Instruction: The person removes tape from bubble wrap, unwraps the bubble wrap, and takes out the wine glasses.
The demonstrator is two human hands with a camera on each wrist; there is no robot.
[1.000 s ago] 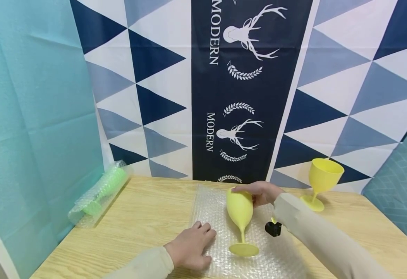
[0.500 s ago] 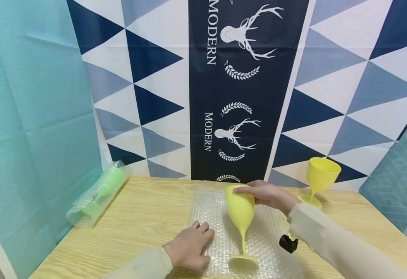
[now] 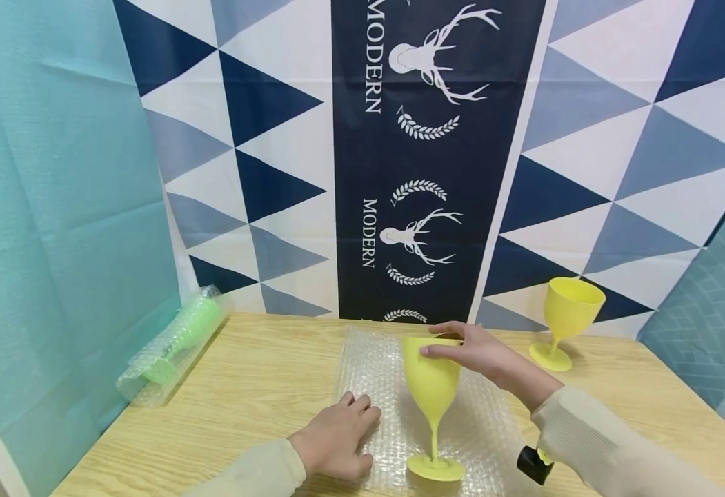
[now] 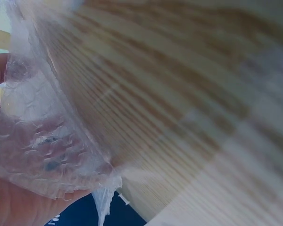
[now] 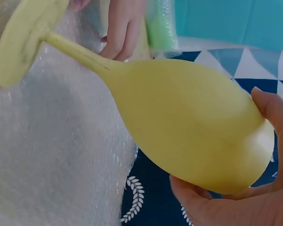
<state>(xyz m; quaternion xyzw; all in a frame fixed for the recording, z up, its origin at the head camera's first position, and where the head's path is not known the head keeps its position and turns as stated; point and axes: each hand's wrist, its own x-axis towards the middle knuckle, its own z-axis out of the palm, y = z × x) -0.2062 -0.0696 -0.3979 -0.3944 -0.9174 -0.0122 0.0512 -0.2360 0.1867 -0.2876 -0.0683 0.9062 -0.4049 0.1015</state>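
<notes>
A yellow goblet (image 3: 432,379) stands near upright over a sheet of bubble wrap (image 3: 371,366) at the table's centre front. At its rim, my right hand (image 3: 470,352) grips the bowl, thumb on the near side and fingers on the far side. In the right wrist view the goblet's bowl (image 5: 188,127) lies between thumb and fingers. Whether its foot touches the wrap I cannot tell. My left hand (image 3: 337,438) rests on the wrap's left edge, fingers slightly bent. In the left wrist view clear bubble wrap (image 4: 42,146) covers part of that hand.
A second yellow goblet (image 3: 570,314) stands upright at the back right of the wooden table (image 3: 263,373). At the back left lies a light green goblet (image 3: 188,331) rolled in bubble wrap. Patterned cloth (image 3: 287,172) hangs behind the table.
My right hand has tipped the yellow goblet from leaning away to near upright, its foot coming slightly nearer. The right forearm has shifted right. My left hand stays on the wrap.
</notes>
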